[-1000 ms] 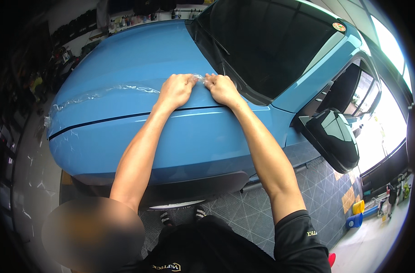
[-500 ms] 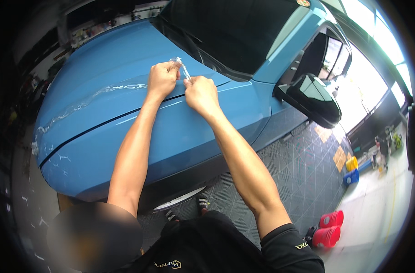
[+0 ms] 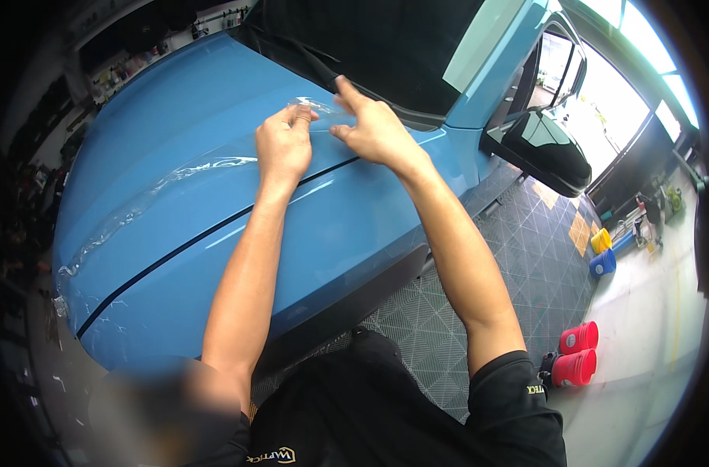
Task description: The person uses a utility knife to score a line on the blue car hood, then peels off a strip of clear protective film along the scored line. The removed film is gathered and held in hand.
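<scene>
A strip of clear plastic film (image 3: 160, 189) lies wrinkled along the blue hood (image 3: 175, 109) of a vehicle, running from the front end toward the windshield. Over the hood's rear corner, my left hand (image 3: 284, 148) is closed, its thumb and fingers pinching the film. A shiny crumpled bit shows just above those fingertips. To its right, my right hand (image 3: 376, 134) is open above the hood, thumb and forefinger spread wide and slightly blurred. Film stretches near its fingers, but whether they touch it is hard to see.
Beyond the hood is the dark windshield (image 3: 370, 54). A black side mirror (image 3: 545, 152) juts out at right. On the floor stand red buckets (image 3: 576, 366), a blue bucket (image 3: 602, 263) and a yellow bucket (image 3: 600, 240). Shelves with bottles (image 3: 133, 66) line the far left.
My right hand has let go of the twisted film and moved right, its fingers spreading. My left hand keeps its pinch. The view has shifted slightly relative to the vehicle.
</scene>
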Demonstrator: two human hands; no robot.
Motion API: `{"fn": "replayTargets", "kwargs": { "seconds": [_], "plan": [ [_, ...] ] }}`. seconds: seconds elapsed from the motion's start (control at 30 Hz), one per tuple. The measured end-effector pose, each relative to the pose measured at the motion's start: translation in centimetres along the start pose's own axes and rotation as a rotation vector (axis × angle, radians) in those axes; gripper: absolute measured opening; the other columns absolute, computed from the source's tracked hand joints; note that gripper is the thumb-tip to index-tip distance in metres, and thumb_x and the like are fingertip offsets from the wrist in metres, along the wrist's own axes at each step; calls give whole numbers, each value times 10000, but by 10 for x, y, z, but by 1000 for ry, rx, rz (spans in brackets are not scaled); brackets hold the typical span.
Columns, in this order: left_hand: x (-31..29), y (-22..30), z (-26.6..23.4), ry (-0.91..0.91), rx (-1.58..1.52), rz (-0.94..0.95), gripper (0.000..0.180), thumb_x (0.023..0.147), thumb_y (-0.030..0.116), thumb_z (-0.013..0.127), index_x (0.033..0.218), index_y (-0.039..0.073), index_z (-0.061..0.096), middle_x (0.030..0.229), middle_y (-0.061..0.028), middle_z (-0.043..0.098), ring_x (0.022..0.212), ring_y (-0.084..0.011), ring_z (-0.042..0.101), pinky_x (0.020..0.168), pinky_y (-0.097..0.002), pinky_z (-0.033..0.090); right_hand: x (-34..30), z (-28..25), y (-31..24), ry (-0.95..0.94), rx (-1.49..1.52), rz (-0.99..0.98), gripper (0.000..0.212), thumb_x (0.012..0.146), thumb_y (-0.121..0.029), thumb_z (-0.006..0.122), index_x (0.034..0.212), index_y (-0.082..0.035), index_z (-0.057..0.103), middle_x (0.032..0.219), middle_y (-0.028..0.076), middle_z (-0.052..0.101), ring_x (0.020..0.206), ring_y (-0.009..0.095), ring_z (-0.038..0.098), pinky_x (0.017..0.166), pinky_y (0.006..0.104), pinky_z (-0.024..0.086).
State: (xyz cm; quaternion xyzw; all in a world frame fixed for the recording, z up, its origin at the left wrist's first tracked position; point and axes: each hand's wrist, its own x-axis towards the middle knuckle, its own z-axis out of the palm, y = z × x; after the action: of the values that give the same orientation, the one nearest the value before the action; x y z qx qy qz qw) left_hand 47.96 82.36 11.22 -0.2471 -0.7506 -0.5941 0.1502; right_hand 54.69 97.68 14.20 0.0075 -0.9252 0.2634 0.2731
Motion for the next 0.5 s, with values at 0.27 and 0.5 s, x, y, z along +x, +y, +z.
{"fn": "replayTargets", "kwargs": {
  "seconds": [0.27, 0.5],
  "plan": [
    [27, -5, -7, -64, 257, 93, 431, 1016, 342, 603, 1330, 51, 657, 1329, -225, 652, 1278, -386, 609, 1059, -409, 474, 47, -16, 82, -477, -135, 23, 632, 934, -484, 721, 1482, -201, 581, 1643, 186, 368, 1546, 390, 280, 1232, 485, 304],
    [60, 44, -24, -337, 611, 408, 1132, 744, 309, 898, 1648, 144, 237, 1669, -206, 306, 1557, -410, 234, 1272, -464, 223, 32, -12, 100, -325, 18, -315, 324, 1021, -197, 586, 1257, -15, 715, 1398, 220, 620, 1283, 388, 598, 1094, 432, 469]
  ]
}}
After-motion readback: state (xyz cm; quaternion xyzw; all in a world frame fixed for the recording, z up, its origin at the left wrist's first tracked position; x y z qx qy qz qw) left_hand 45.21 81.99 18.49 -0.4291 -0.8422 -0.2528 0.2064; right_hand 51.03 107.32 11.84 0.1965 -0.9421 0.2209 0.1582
